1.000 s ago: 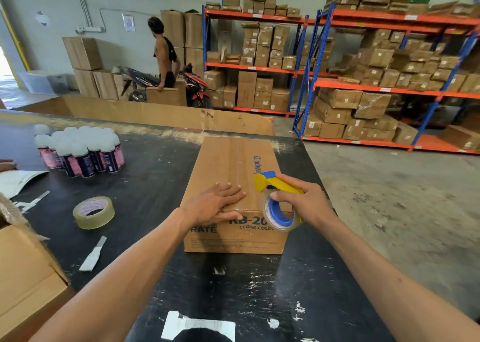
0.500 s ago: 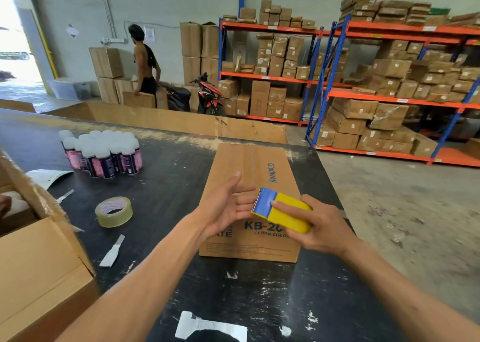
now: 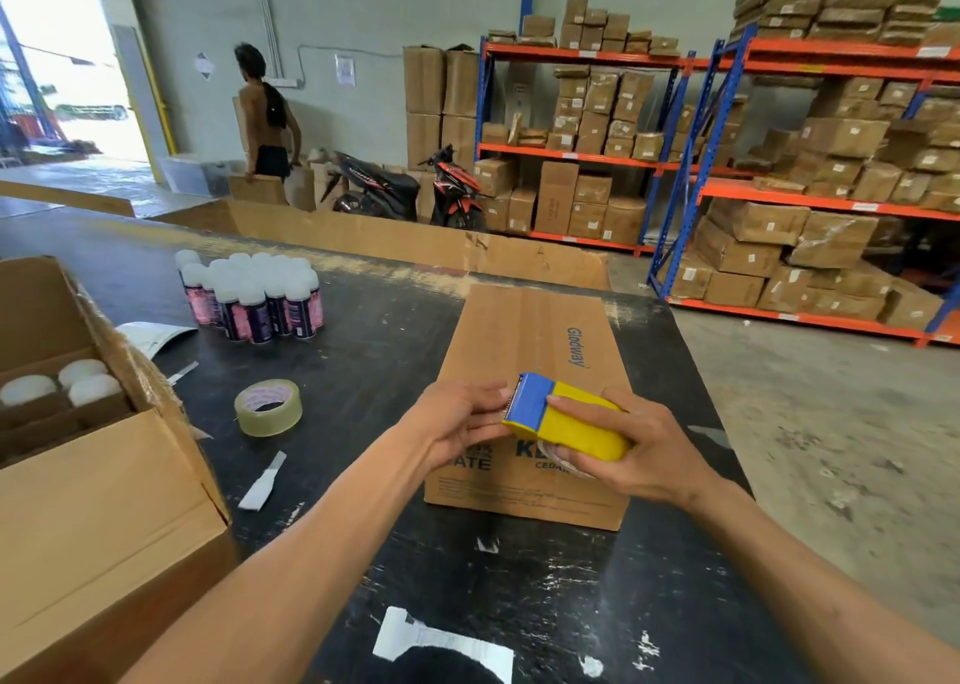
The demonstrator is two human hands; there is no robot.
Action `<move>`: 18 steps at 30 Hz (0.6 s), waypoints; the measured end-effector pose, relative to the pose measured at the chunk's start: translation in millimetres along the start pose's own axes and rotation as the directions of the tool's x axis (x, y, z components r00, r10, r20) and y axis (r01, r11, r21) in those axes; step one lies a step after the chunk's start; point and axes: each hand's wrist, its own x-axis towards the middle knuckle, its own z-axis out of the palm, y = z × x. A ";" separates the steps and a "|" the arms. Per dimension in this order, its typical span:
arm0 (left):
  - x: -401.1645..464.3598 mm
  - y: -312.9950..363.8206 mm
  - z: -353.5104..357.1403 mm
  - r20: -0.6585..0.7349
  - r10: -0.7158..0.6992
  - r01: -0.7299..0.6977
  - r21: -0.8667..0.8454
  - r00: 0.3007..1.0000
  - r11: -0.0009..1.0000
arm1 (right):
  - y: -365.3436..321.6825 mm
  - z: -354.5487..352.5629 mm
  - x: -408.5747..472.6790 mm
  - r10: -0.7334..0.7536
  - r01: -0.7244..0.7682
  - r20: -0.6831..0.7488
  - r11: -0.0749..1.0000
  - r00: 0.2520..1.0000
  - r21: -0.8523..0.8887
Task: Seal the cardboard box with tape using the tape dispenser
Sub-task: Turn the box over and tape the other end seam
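Yellow and blue plastic marks the tape dispenser (image 3: 563, 421), clasped in the right hand (image 3: 631, 454) above the near end of the closed cardboard box (image 3: 524, 350). The left hand (image 3: 460, 423) pinches at the dispenser's toothed blue front, fingers curled. The box lies flat on the black bench (image 3: 545, 579). Left of it sits a loose tape roll (image 3: 268, 407), then a cluster of white-capped bottles (image 3: 254, 293). Shelves (image 3: 727, 127) stacked with cartons line the far wall.

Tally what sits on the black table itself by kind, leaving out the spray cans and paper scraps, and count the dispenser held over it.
Cardboard boxes: 2, closed box, open box
Loose tape rolls: 1
Tape dispensers: 1, held in right hand
White scrapers: 1
Total: 5
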 end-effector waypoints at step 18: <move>-1.2 -44.0 -46.3 -0.342 0.602 -0.291 0.639 0.721 0.712 | 7.3 -22.7 19.6 -0.033 0.153 0.354 0.936 0.935 -0.317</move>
